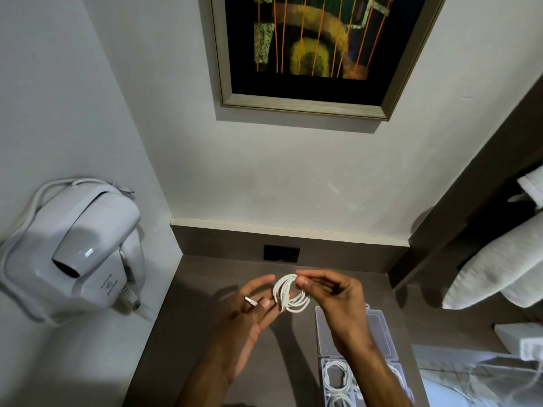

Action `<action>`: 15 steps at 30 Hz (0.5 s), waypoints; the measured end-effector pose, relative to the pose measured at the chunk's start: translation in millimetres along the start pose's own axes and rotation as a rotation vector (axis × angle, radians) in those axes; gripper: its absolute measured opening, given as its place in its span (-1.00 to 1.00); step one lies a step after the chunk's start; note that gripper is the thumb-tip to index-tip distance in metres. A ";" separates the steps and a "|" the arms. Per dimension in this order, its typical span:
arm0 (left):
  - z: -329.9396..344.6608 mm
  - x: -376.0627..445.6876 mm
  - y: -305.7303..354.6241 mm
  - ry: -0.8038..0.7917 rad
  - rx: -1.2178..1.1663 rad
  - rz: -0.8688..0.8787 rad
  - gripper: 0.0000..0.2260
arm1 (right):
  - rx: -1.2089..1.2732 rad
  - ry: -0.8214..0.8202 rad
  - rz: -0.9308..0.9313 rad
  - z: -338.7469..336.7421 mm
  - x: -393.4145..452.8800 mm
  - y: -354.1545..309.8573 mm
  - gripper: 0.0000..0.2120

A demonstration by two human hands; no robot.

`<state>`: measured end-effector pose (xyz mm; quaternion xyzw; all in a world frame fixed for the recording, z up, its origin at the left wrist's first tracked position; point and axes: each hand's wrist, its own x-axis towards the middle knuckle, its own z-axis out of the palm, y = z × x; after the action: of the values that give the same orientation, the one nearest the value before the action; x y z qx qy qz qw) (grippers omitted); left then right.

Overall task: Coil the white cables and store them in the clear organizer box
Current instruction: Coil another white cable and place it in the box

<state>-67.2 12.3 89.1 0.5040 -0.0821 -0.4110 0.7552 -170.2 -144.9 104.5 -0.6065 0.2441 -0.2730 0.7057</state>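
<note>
A white cable [289, 295] hangs as a round coil of several loops above the dark desk [182, 324]. My right hand [332, 295] pinches the coil's top between thumb and fingers. My left hand [252, 306] is just left of the coil, its fingers holding the cable's plug end [250, 301]. The clear organizer box [329, 374] lies open at the lower right, partly under my right forearm, its lid [379, 333] flipped back. Coiled white cables [336, 377] lie in its compartments.
A white wall-mounted hair dryer [70, 251] hangs on the left wall. A black socket plate [281, 253] sits in the back panel. A framed painting [317, 51] is on the wall above. White pillows [493, 268] lie to the right.
</note>
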 end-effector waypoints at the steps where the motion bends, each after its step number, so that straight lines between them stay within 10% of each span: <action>1: 0.7 0.2 1.5 0.035 0.035 0.022 -0.71 | 0.000 -0.003 0.007 0.5 -0.7 0.8 -0.82; 15: -7.0 11.9 15.7 0.203 0.658 0.366 -0.87 | -0.013 -0.037 0.016 9.4 0.6 1.4 -0.78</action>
<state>-47.2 11.1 95.3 0.7346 -0.2229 -0.1691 0.6182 -163.2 -138.3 104.5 -0.6142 0.2376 -0.2541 0.7083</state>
